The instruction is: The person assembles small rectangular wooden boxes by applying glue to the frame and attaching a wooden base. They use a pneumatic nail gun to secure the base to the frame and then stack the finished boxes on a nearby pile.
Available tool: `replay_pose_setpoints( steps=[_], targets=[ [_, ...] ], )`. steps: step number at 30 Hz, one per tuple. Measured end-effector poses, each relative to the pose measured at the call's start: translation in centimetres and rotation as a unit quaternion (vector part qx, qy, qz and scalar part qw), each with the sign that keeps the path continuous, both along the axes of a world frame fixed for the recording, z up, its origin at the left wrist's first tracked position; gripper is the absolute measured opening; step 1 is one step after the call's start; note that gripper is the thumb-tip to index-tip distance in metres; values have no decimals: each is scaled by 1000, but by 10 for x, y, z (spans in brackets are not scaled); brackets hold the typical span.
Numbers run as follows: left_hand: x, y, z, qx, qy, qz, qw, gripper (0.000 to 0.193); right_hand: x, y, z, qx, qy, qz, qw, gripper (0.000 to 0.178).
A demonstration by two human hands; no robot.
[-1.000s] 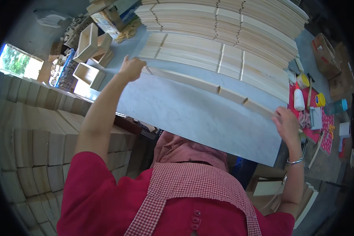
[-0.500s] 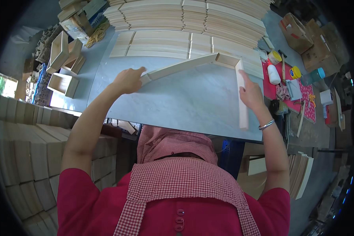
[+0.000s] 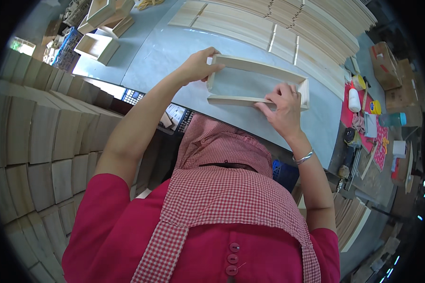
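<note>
In the head view, a pale wooden frame [image 3: 264, 67], made of thin flat strips standing on edge, forms a long narrow rectangle on the smooth blue-grey desk [image 3: 160, 61], in front of the person. Its surfaces look bare and plain; whether the near left corner meets cannot be told. The left grip [image 3: 199, 67] is partly spread, clasping the far left corner, thumb on the inner side and fingers behind. The right grip [image 3: 286, 109] pinches the near strip toward its right end, thumb along the outer face and curled fingers reaching over into the frame. Beyond lie flat wooden panels [image 3: 243, 29] crossed by straight grooves, with a tall layered stack of boards [image 3: 328, 30] at far right. Shallow wooden boxes [image 3: 95, 46] stand at far left; a white plastic bottle [image 3: 354, 100] is at right.
</note>
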State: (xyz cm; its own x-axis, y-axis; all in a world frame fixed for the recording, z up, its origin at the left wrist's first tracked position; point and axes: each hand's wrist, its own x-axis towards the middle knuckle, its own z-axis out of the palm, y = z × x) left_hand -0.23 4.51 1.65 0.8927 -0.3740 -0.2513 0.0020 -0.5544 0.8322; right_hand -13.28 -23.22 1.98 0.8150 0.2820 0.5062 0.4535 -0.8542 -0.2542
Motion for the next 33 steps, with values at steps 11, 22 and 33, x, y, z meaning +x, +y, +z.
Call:
replay_pose_setpoints(
  steps=[11, 22, 33],
  targets=[
    [-34, 27, -21, -180, 17, -100, 978, 104, 6, -5, -30, 94, 70, -19, 993, 32],
    [-41, 25, -40, -82, -114, -113, 984, 108, 11, 32, -18, -2, -32, -26, 999, 43],
    [-42, 20, -49, -114, -166, -106, 974, 101, 38, 129, -40, 54, -40, -65, 996, 32]
  ],
)
